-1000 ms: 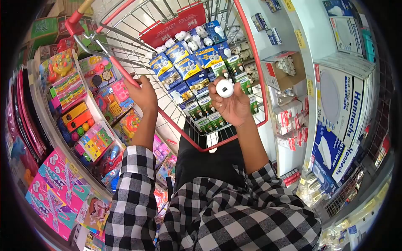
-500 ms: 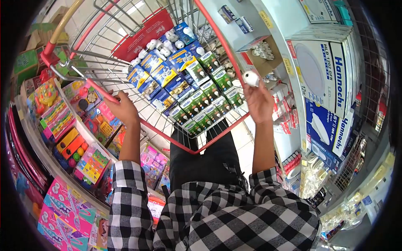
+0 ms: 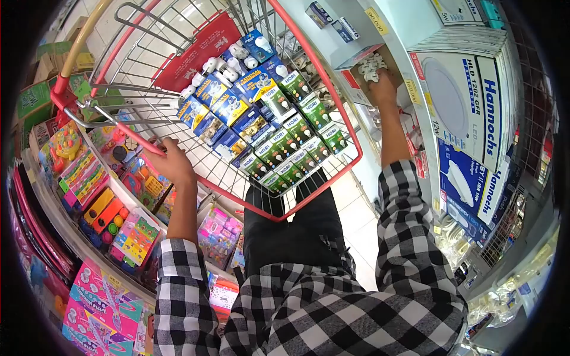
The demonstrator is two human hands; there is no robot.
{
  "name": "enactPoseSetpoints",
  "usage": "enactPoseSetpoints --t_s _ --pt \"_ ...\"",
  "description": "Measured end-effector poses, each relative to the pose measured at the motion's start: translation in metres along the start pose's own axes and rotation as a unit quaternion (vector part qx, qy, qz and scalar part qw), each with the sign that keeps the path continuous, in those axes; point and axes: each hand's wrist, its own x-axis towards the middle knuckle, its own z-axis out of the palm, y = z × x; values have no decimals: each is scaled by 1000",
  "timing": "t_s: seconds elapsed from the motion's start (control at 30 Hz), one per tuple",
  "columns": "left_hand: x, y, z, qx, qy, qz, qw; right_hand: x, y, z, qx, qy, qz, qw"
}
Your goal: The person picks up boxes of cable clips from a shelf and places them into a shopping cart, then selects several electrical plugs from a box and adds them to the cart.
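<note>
My left hand [image 3: 170, 161] is closed around the red rail of the shopping cart [image 3: 234, 196]. At the right, my right hand [image 3: 382, 89] reaches into an open cardboard box [image 3: 356, 86] on the shelf. Small white fittings, which look like lamp holders [image 3: 370, 63], lie in the box at my fingertips. Those fingertips are hidden, so I cannot see what they hold. Inside the cart stand rows of green and white HORI bulb boxes [image 3: 291, 135], blue and yellow National packs [image 3: 228, 107] and loose white fittings [image 3: 225, 70].
Colourful toy packs [image 3: 136, 240] fill the shelf on my left. Large Hannochs lamp boxes [image 3: 460, 101] stand on the right shelf, with small blue boxes [image 3: 344, 28] near its far part. A red sign panel [image 3: 196, 52] is fixed inside the cart.
My right hand has moved from above the cart's right rim, where it held a white fitting, up and right into the cardboard box. My left hand stays on the rail.
</note>
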Motion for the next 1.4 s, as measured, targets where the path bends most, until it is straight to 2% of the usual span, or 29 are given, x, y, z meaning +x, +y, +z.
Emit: enactPoseSetpoints --t_s 0.03,0.1,0.3,0.37,0.7,0.77,1.1,1.3,1.4 --pt "-3 5 0 -1 2 -13 1000 0 -1 2 2 -3 0 1000" --pt "-6 17 1 2 6 -24 1000 2 -4 7 9 -83 96 992" --pt "-7 18 2 -10 5 -41 999 13 6 27 -30 -92 87 991" --pt "-6 16 1 -3 9 -40 999 17 8 31 -53 -102 127 985" --pt "-6 17 -1 -7 -6 -33 999 17 16 38 -51 -84 107 989" --pt "-7 19 -1 -4 -5 -32 999 15 18 41 -69 -41 67 994" --pt "-6 17 -3 -2 -14 -48 999 12 15 40 -47 -32 83 995" --pt "-6 17 -2 -11 -9 -33 999 14 24 49 -44 -15 54 997" --pt "-5 18 -2 1 -11 -37 999 13 16 39 -38 -20 78 996"
